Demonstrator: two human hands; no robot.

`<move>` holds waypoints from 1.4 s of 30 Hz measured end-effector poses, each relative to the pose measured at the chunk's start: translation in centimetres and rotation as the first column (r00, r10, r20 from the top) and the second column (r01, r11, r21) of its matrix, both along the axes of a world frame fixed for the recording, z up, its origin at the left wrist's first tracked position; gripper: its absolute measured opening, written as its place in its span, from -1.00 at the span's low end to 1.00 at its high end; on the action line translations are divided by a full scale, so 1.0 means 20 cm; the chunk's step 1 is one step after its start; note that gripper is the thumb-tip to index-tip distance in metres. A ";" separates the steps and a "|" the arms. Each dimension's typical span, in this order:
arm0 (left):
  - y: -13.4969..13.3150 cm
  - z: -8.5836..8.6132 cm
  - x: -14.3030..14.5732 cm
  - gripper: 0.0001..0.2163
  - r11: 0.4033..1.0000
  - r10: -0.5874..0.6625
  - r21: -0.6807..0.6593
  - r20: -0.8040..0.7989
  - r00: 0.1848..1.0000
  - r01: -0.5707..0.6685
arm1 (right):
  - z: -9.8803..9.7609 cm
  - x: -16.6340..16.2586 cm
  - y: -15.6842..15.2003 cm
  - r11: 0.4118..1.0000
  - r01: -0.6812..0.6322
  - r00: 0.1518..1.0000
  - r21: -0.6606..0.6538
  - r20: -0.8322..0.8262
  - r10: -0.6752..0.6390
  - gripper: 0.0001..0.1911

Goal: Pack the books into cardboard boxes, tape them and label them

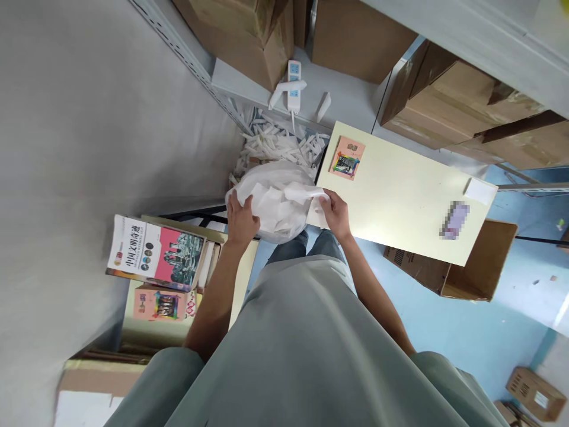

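Note:
A translucent white plastic bag (267,172) filled with crumpled white paper (275,207) is in front of my legs. My left hand (241,220) lies against the bag's left side, its fingers spread. At the bag's right side, my right hand (336,212) is closed in a pinch on a piece of white paper (316,209). That piece overlaps the bag and the near left corner of a cream table. Whether the right fingers also catch the bag's edge, I cannot tell.
The cream table (400,196) on the right bears a small pink book (347,158). White paper scraps (280,139) are heaped behind the bag. Books (155,252) are stacked at left. A power strip (294,86) and cardboard boxes (462,101) are on the shelf; an open carton (480,267) stands right.

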State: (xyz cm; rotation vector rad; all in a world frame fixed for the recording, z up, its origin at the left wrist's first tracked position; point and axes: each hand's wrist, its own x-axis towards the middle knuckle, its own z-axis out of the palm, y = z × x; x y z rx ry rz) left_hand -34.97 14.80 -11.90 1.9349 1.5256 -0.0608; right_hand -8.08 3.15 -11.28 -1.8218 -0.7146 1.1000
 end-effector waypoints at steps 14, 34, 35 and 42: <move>-0.08 0.20 0.53 -0.49 0.847 0.398 -0.531 0.626 0.671 -0.008 | 0.25 0.09 -0.23 0.985 -0.147 0.975 0.089 -0.152 0.159 -0.27; -0.20 0.44 0.82 -0.37 0.774 0.080 -0.506 0.676 0.732 0.382 | 0.37 0.39 -0.42 0.986 0.094 0.996 0.140 -0.009 -0.094 -0.49; -0.20 0.44 0.84 -0.40 0.777 0.080 -0.509 0.663 0.744 0.371 | 0.38 0.42 -0.44 0.983 0.120 0.993 0.138 -0.005 -0.121 -0.49; -0.26 0.47 1.03 -0.52 0.766 0.075 -0.534 0.628 0.774 0.359 | 0.37 0.69 -0.57 0.962 0.247 0.969 0.119 -0.060 -0.242 -0.53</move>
